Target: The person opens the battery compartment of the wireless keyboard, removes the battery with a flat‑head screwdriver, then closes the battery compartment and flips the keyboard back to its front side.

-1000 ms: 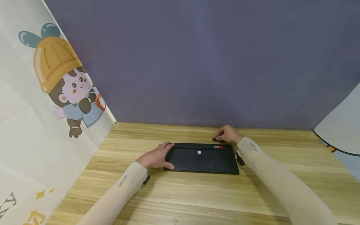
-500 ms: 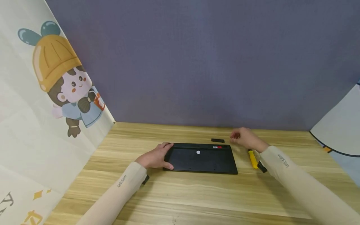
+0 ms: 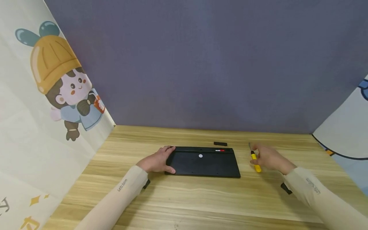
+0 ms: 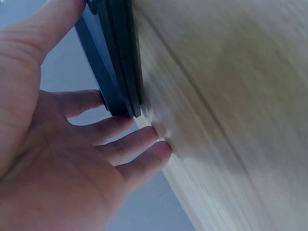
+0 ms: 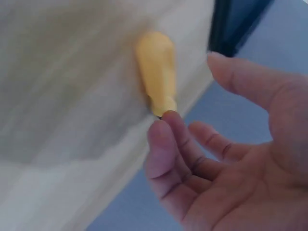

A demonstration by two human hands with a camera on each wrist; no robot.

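A black keyboard (image 3: 215, 164) lies underside up on the wooden table. My left hand (image 3: 156, 161) spans its left end, thumb on the near corner, fingers at the far one. The left wrist view shows the fingers (image 4: 130, 144) nearly straight, some tips on the tabletop. A red and white battery (image 3: 219, 150) sits in the slot along the keyboard's far edge. Behind that edge lies a small black battery cover (image 3: 220, 144). My right hand (image 3: 268, 156) is at a yellow-handled screwdriver (image 3: 256, 161), fingertips at its handle (image 5: 158, 72) and thumb held apart from it.
A grey-blue partition (image 3: 201, 64) stands along the table's back edge. Printed panels flank it, the left one (image 3: 23, 127) bearing a cartoon figure. Bare wooden tabletop (image 3: 195, 201) extends in front of the keyboard.
My right hand has let go of the battery cover behind the keyboard and moved right and nearer, over to the screwdriver. My left hand stays on the keyboard's left end.
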